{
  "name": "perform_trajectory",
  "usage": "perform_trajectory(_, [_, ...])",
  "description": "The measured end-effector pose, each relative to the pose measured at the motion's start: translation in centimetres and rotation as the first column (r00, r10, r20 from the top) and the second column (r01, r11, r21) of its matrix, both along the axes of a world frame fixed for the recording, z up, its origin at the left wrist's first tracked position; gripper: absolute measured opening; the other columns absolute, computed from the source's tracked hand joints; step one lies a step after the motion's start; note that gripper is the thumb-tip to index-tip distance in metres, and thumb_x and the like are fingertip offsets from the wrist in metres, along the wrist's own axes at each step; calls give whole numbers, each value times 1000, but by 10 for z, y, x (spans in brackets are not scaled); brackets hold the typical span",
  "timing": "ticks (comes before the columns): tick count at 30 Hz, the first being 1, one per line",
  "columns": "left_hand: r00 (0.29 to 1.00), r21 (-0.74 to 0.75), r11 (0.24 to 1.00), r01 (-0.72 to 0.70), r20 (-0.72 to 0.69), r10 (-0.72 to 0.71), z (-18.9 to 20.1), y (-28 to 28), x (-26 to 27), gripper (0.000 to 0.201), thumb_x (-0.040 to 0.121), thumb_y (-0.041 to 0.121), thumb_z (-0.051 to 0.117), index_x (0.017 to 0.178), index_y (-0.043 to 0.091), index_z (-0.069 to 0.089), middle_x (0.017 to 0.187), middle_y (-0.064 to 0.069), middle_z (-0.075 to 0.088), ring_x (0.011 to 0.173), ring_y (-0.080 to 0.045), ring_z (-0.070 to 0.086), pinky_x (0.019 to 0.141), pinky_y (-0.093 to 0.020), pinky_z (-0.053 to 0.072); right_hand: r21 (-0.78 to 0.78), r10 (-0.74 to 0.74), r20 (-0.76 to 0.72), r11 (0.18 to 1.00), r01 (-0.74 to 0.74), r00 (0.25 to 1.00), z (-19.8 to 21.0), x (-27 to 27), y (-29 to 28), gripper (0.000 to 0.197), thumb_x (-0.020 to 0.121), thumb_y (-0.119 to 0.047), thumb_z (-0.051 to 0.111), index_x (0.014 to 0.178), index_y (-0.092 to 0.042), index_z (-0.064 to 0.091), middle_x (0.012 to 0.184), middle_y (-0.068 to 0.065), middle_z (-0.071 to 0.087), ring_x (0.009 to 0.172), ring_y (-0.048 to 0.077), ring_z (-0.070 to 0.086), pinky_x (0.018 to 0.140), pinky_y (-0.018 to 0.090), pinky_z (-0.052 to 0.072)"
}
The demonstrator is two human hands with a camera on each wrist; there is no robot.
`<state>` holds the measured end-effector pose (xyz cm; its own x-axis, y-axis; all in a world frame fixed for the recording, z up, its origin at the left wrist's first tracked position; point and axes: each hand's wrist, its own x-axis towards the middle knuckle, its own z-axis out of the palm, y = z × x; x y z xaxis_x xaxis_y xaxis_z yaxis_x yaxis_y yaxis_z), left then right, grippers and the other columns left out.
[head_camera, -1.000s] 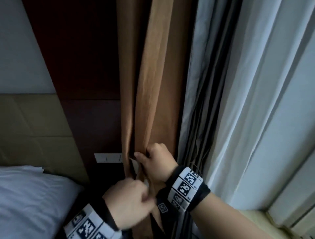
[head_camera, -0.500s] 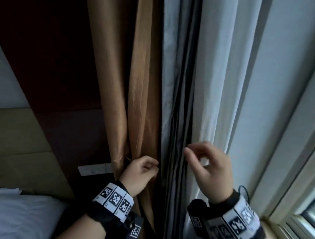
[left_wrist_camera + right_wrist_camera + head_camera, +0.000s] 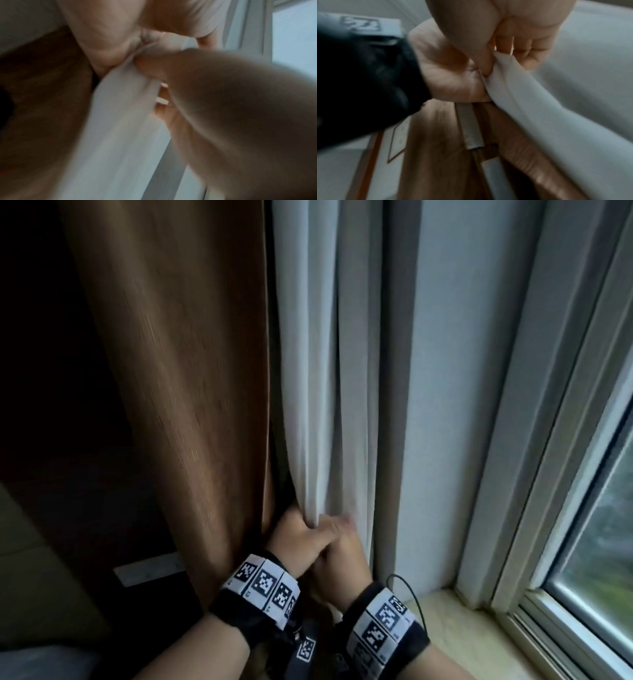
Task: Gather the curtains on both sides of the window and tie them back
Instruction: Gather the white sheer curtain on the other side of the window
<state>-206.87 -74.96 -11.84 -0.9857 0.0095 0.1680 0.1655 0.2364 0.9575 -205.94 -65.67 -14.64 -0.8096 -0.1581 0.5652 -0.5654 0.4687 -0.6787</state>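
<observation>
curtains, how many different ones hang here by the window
2: a brown curtain on the left, and a white curtain beside it toward the window, gripped by both hands. More may hang out of view.

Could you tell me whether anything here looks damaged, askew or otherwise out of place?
Nothing stands out. The brown curtain and white curtain hang in ordinary folds with no visible tears, and the left hand and right hand both grip the white one low down, beside the window.
</observation>
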Motion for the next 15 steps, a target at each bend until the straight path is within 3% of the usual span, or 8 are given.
perform_trajectory(2, [981,66,980,-188,49,185,3,-1,-11,47,65,46,82,91,9,71,85,-4,75,83,-17,72,80,-31,56,-1,98,-72,995,-99,993,-1,2,-2,15,83,-3,55,92,-7,67,83,6,69,78,8,60,73,8,40])
perform_trajectory(3, [967,70,966,-249,79,243,6,-4,-17,37,71,37,80,88,5,72,82,-7,75,80,-21,72,78,-33,57,5,109,-130,994,-109,986,-3,3,3,18,81,-3,56,94,-8,67,88,5,70,82,12,61,75,13,43])
perform_trajectory(4, [953,43,955,-293,95,288,7,-9,-23,33,76,32,77,89,1,72,82,-10,74,80,-23,72,78,-36,58,-40,69,-188,996,-78,980,-6,3,11,21,79,-5,55,95,-9,68,91,3,69,86,14,62,78,20,47])
perform_trajectory(6, [936,15,940,-340,101,337,5,-19,-32,35,82,32,71,96,1,70,89,-12,73,86,-26,70,86,-41,56,-229,-171,-265,967,110,949,-10,-2,27,25,77,-10,54,97,-6,67,100,4,65,95,17,60,84,31,50])
perform_trajectory(8, [919,35,924,-382,115,376,3,-27,-34,37,85,37,66,100,3,66,92,-9,71,90,-27,67,90,-40,53,-328,-363,-232,903,279,902,-12,-7,35,32,80,-17,56,108,-2,60,112,8,56,107,19,54,92,35,47])
perform_trajectory(11, [896,64,897,-438,113,429,3,-34,-31,35,89,37,61,100,4,62,87,-3,66,90,-27,64,88,-35,50,-206,-381,-89,911,357,920,-18,-16,25,59,84,-29,62,132,-1,42,129,14,50,121,24,47,105,32,38])
perform_trajectory(13, [888,85,886,-457,101,448,6,-37,-28,31,91,36,58,99,6,59,81,2,62,88,-24,60,83,-31,46,-161,-357,114,914,372,927,-17,-25,20,58,86,-30,64,133,-3,42,124,16,57,114,30,54,98,36,44])
perform_trajectory(15, [889,95,885,-456,95,448,10,-40,-21,27,93,35,56,96,7,57,79,5,60,85,-23,59,81,-28,42,-165,-356,197,907,388,914,-13,-39,21,22,89,-28,61,100,-10,54,89,11,67,83,33,63,70,34,49])
